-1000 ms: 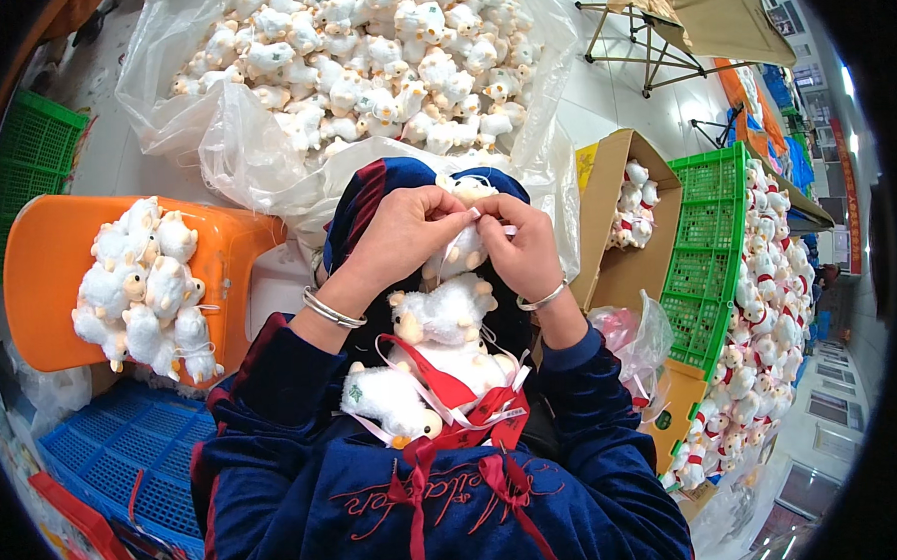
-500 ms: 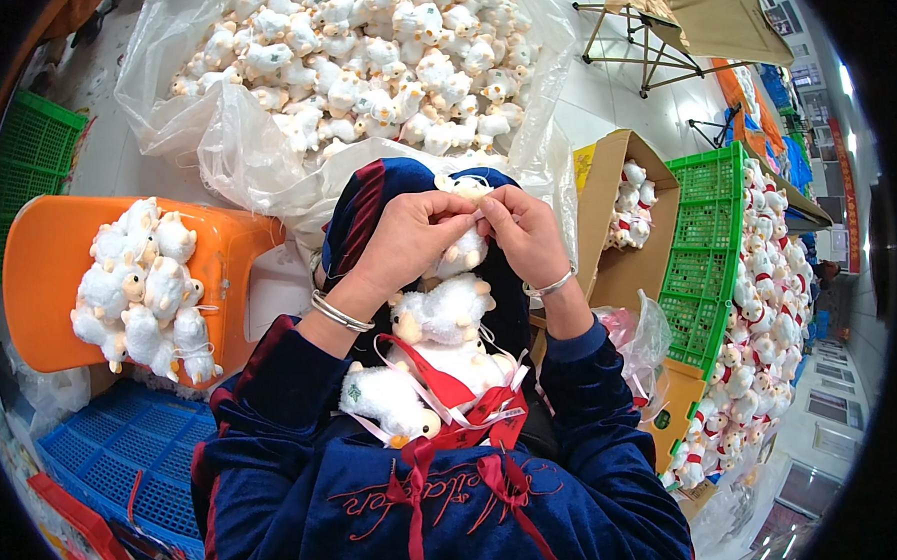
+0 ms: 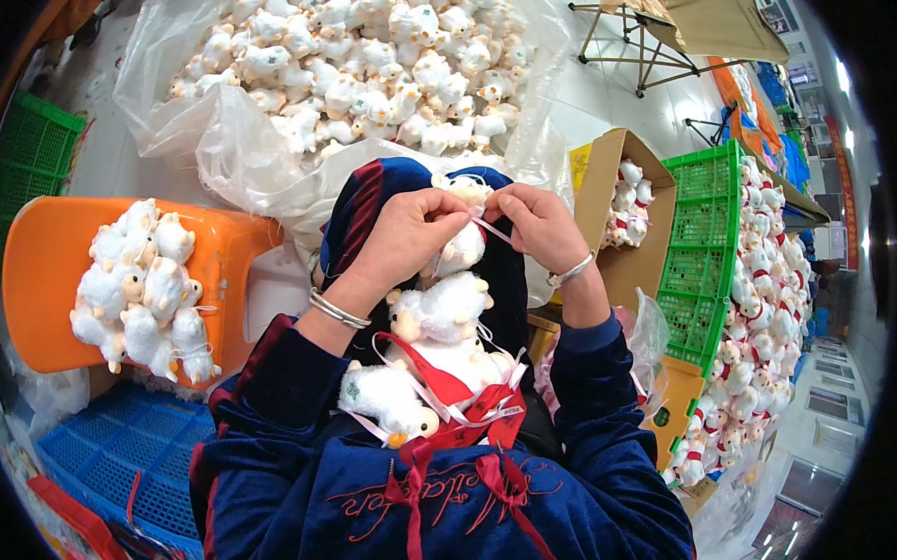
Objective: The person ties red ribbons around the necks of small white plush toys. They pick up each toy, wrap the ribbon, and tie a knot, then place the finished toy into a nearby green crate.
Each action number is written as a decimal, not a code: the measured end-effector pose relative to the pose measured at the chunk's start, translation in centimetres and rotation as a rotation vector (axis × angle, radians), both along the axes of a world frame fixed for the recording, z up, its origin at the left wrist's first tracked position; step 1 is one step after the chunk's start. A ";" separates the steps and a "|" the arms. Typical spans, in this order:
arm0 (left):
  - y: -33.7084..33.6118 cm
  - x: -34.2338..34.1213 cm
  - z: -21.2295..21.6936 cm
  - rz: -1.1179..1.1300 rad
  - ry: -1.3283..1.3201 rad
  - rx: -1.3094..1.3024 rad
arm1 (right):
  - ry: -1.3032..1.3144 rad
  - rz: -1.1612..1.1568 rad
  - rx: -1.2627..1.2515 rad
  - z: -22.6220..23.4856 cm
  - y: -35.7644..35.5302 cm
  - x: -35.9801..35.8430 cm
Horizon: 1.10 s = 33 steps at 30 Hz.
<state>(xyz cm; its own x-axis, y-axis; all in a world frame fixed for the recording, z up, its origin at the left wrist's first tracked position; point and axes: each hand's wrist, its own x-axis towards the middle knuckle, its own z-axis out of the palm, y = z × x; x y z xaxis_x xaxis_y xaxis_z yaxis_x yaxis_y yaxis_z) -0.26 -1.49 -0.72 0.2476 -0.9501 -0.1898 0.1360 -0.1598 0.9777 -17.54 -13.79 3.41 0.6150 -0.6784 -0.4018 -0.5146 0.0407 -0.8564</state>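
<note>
A small white plush sheep (image 3: 463,251) rests upright between my knees, its head toward the far side. At its neck my left hand (image 3: 416,231) pinches a thin pale ribbon (image 3: 493,232). The fingertips of my right hand (image 3: 538,228) are closed on the same ribbon, just right of the toy's neck. A bit of red shows at the neck. Nearer on my lap lie more white plush sheep (image 3: 440,308), one (image 3: 386,398) on its side. Red pieces of cloth (image 3: 486,415) with pale ribbons are bunched beside them.
Ahead is a large clear plastic bag (image 3: 217,140) full of plush sheep. An orange stool (image 3: 43,288) on the left bears several more. At right stand a cardboard box (image 3: 605,188), a green crate (image 3: 703,254) and a heap of red-scarfed toys (image 3: 760,316). A folding chair (image 3: 727,18) is farther off.
My right hand has moved a little right, away from the left, drawing the ribbon out between them. The left hand and the toy have hardly moved.
</note>
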 end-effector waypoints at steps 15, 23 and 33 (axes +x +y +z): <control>0.2 0.8 0.0 -0.033 0.025 0.005 | -0.099 0.239 0.215 0.1 -0.7 -0.3; -0.3 1.2 0.3 -0.099 -0.215 0.013 | -0.316 0.079 0.221 -3.5 0.7 -0.4; -0.8 0.9 -0.9 -0.073 0.036 0.086 | -0.431 0.192 0.053 -3.9 0.4 -0.2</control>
